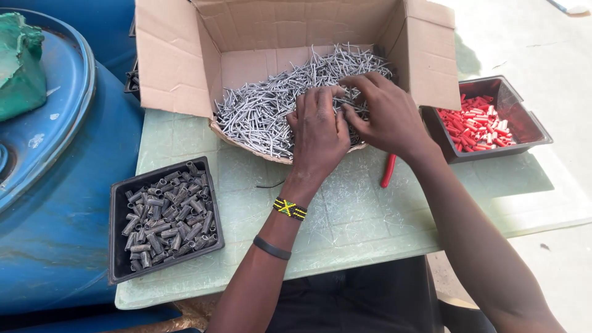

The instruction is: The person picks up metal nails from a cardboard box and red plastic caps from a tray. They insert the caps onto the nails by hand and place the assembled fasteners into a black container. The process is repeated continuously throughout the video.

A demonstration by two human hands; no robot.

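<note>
In the head view, one open brown cardboard box [185, 55] is seen lying on its side on a pale green plastic table [351, 216], its lower flap spread toward the person. A heap of thin grey metal wire pins [259, 111] is spilled inside it and onto the flap (far too many to be counted). Both hands are pressed into the near edge of this heap. The left hand [317, 132] is laid palm down with its fingers curled into the pins; the right hand [382, 114] is set just beside it, touching it, fingers bent and pinched among the pins. Whether any pins are actually gripped cannot be told, since the fingertips are buried.

Two wristbands are worn on the left arm: one beaded band of black, yellow and green [290, 208] and one plain black band [271, 248].

Two black plastic trays are set on the table. One, at the left, is filled with short dark metal tubes [169, 222]; the other, at the right, holds small red and white plastic pieces [478, 126]. One red-handled tool [388, 171] is partly hidden under the right wrist. A large blue drum [55, 203] stands at the left.
</note>
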